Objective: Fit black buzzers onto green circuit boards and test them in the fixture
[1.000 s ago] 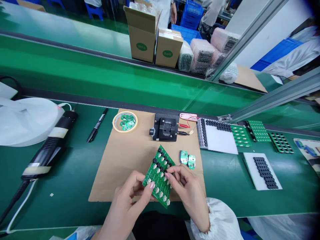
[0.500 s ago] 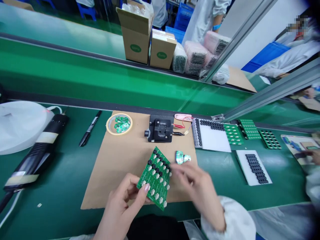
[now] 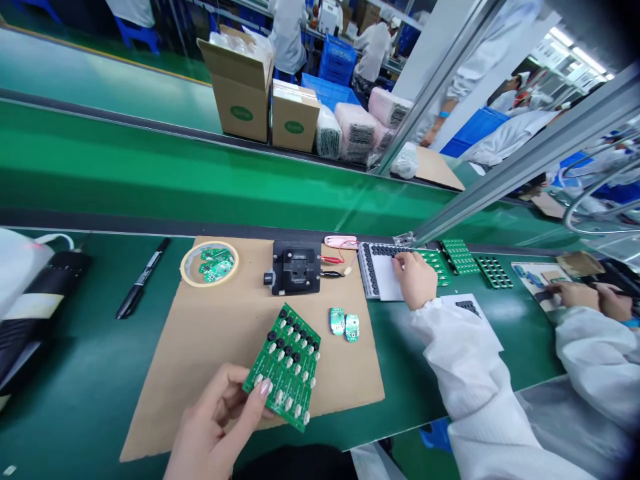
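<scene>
My left hand point(image 3: 220, 420) is closed on the lower left edge of a green circuit board point(image 3: 285, 373), thumb on top, tilted above the cardboard sheet. White connectors stand in rows on the board, and several small round black parts sit across its upper half. Out to the right, my right hand point(image 3: 417, 277) is over a white pad point(image 3: 390, 280) edged with rows of black round parts. Its fingers are drawn together at the row along the top; whatever lies between the fingertips is hidden. Two small green-blue boards point(image 3: 345, 325) lie right of the held board.
On the cardboard point(image 3: 165, 393) stand a black test fixture point(image 3: 297, 267) with red and black clips and a tape roll point(image 3: 185, 267) around small boards. A marker point(image 3: 143, 280) and a taped black tool point(image 3: 45, 293) lie left. A co-worker's hands point(image 3: 580, 297) are at far right.
My right hand has moved from beside the held board to the white pad at the right. My left hand still holds the board. The whole view has shifted to the right.
</scene>
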`<state>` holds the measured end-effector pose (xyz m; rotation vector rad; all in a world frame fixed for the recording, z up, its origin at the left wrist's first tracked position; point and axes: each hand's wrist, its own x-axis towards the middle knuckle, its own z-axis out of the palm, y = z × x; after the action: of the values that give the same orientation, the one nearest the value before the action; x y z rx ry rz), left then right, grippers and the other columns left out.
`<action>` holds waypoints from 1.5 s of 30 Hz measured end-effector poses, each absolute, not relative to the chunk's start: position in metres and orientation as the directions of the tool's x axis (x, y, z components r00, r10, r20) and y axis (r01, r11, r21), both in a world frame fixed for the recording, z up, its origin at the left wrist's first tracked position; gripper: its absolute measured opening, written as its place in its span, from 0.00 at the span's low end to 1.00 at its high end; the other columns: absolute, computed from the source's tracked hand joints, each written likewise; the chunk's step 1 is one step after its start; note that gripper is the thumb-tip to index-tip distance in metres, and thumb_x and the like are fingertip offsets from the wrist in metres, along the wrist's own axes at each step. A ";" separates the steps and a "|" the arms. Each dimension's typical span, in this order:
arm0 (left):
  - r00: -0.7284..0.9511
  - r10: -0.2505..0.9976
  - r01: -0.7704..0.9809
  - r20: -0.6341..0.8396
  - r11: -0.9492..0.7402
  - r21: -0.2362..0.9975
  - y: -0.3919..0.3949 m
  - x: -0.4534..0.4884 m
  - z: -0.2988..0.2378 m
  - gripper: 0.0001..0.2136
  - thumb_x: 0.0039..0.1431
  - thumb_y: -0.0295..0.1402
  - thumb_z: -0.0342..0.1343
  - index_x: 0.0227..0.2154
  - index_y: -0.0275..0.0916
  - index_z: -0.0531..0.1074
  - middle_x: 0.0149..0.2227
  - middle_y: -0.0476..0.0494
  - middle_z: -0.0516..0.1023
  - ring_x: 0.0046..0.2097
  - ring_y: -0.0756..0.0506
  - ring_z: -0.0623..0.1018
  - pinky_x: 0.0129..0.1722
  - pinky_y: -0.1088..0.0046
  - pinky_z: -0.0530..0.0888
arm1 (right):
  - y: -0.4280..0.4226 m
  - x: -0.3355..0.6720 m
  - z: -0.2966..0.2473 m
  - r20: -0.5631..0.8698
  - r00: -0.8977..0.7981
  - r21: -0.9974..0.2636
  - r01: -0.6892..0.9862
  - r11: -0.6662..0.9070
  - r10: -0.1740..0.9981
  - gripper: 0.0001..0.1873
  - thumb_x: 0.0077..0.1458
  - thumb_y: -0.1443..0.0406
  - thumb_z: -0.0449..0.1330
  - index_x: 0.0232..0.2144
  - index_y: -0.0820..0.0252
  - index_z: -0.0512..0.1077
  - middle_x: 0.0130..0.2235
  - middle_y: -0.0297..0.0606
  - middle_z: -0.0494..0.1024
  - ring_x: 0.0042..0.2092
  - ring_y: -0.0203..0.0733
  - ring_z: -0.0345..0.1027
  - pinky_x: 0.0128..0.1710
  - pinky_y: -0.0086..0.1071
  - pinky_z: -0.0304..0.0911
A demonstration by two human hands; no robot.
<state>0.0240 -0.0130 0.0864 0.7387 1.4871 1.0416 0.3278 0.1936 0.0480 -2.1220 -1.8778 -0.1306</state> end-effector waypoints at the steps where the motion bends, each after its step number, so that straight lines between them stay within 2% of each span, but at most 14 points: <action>1: -0.190 0.888 -0.092 -0.418 0.408 0.908 -0.013 0.024 0.087 0.19 0.49 0.53 0.63 0.26 0.42 0.71 0.24 0.52 0.78 0.28 0.48 0.79 0.29 0.81 0.78 | 0.194 0.330 0.050 0.265 0.133 -0.165 0.982 -0.091 0.955 0.10 0.56 0.65 0.55 0.33 0.62 0.76 0.36 0.45 0.77 0.33 0.44 0.68 0.29 0.32 0.54; 5: -0.199 0.896 -0.092 -0.396 0.385 0.918 -0.013 0.026 0.088 0.16 0.53 0.50 0.62 0.26 0.42 0.70 0.23 0.52 0.77 0.27 0.48 0.78 0.29 0.79 0.78 | 0.181 0.331 0.067 0.317 0.140 -0.209 0.975 -0.075 0.938 0.13 0.58 0.62 0.54 0.33 0.63 0.76 0.35 0.45 0.78 0.32 0.44 0.68 0.32 0.34 0.58; 7: -0.209 0.898 -0.084 -0.387 0.377 0.922 -0.014 0.027 0.087 0.15 0.54 0.47 0.61 0.26 0.42 0.69 0.23 0.53 0.77 0.27 0.48 0.79 0.30 0.79 0.77 | 0.156 0.317 0.075 0.375 0.171 -0.355 0.934 -0.029 0.911 0.15 0.59 0.58 0.55 0.33 0.62 0.76 0.33 0.42 0.78 0.29 0.41 0.66 0.33 0.34 0.60; 8: -0.216 0.898 -0.075 -0.383 0.376 0.924 -0.014 0.027 0.087 0.14 0.55 0.46 0.61 0.26 0.42 0.68 0.23 0.53 0.77 0.27 0.48 0.78 0.29 0.80 0.77 | 0.138 0.305 0.077 0.388 0.195 -0.476 0.879 0.015 0.901 0.16 0.58 0.56 0.56 0.32 0.60 0.77 0.32 0.40 0.77 0.27 0.39 0.64 0.32 0.34 0.61; 9: -0.225 0.898 -0.062 -0.378 0.374 0.925 -0.015 0.027 0.086 0.14 0.55 0.45 0.61 0.25 0.42 0.67 0.23 0.53 0.77 0.27 0.49 0.78 0.29 0.80 0.76 | 0.118 0.291 0.077 0.323 0.166 -0.594 0.802 0.063 0.932 0.15 0.58 0.54 0.57 0.32 0.58 0.77 0.32 0.38 0.78 0.26 0.38 0.64 0.30 0.33 0.61; 11: -0.240 0.900 -0.030 -0.365 0.368 0.929 -0.015 0.027 0.086 0.14 0.55 0.45 0.61 0.24 0.42 0.67 0.22 0.53 0.76 0.26 0.49 0.78 0.27 0.81 0.75 | 0.078 0.259 0.072 0.091 -0.020 -0.774 0.628 0.083 0.996 0.14 0.58 0.54 0.58 0.32 0.56 0.77 0.30 0.36 0.76 0.26 0.37 0.62 0.26 0.31 0.59; 12: -0.244 0.901 -0.016 -0.358 0.366 0.931 -0.015 0.026 0.086 0.14 0.55 0.44 0.60 0.24 0.42 0.67 0.21 0.53 0.76 0.26 0.49 0.78 0.27 0.81 0.75 | 0.061 0.243 0.068 -0.009 -0.108 -0.822 0.567 0.054 0.994 0.13 0.58 0.55 0.59 0.32 0.56 0.77 0.28 0.35 0.75 0.24 0.36 0.60 0.23 0.30 0.58; 14: -0.246 0.903 0.004 -0.353 0.365 0.931 -0.015 0.026 0.086 0.13 0.55 0.44 0.60 0.25 0.42 0.67 0.21 0.53 0.76 0.25 0.49 0.78 0.25 0.81 0.75 | 0.036 0.219 0.058 -0.108 -0.170 -0.873 0.487 -0.012 0.979 0.12 0.58 0.56 0.60 0.32 0.56 0.77 0.26 0.33 0.72 0.24 0.35 0.59 0.23 0.29 0.57; 18: -0.242 0.905 0.044 -0.351 0.371 0.927 -0.016 0.027 0.087 0.13 0.56 0.45 0.59 0.25 0.42 0.68 0.21 0.52 0.76 0.24 0.49 0.77 0.24 0.80 0.74 | 0.022 0.200 0.046 -0.149 -0.140 -0.905 0.418 -0.078 0.979 0.12 0.59 0.57 0.59 0.32 0.58 0.76 0.28 0.33 0.71 0.25 0.34 0.59 0.24 0.28 0.59; 24: -0.245 0.911 0.062 -0.331 0.355 0.933 -0.017 0.028 0.086 0.12 0.56 0.43 0.59 0.25 0.42 0.68 0.21 0.54 0.76 0.24 0.50 0.77 0.23 0.82 0.72 | 0.023 0.202 0.047 -0.132 -0.133 -0.899 0.433 -0.062 0.982 0.11 0.60 0.57 0.59 0.33 0.58 0.75 0.32 0.36 0.73 0.26 0.34 0.61 0.25 0.28 0.59; 33: -0.251 0.916 0.063 -0.312 0.337 0.939 -0.017 0.028 0.086 0.11 0.57 0.41 0.58 0.25 0.42 0.69 0.21 0.53 0.76 0.24 0.49 0.77 0.24 0.81 0.74 | 0.022 0.200 0.046 -0.125 -0.129 -0.890 0.454 -0.053 0.984 0.13 0.60 0.55 0.58 0.34 0.57 0.75 0.31 0.34 0.72 0.26 0.35 0.60 0.26 0.29 0.60; 40: -0.310 0.927 0.165 -0.210 0.270 0.949 -0.021 0.029 0.081 0.09 0.56 0.40 0.59 0.25 0.42 0.71 0.23 0.53 0.78 0.26 0.49 0.79 0.29 0.80 0.75 | 0.025 0.197 0.053 -0.150 -0.129 -0.872 0.485 -0.069 0.980 0.12 0.59 0.56 0.59 0.31 0.57 0.75 0.30 0.34 0.72 0.26 0.35 0.61 0.25 0.29 0.60; 45: -0.326 0.941 0.298 -0.087 0.190 0.936 -0.028 0.033 0.074 0.06 0.57 0.37 0.58 0.27 0.43 0.72 0.26 0.52 0.80 0.27 0.48 0.80 0.32 0.78 0.76 | 0.028 0.188 0.052 -0.183 -0.087 -0.879 0.461 -0.124 0.979 0.12 0.59 0.57 0.58 0.30 0.58 0.74 0.30 0.34 0.73 0.27 0.36 0.63 0.26 0.29 0.60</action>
<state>0.0334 -0.0276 0.0738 1.1714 1.7563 1.1483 0.1884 0.0276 0.0518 -1.6169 -1.5758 1.1673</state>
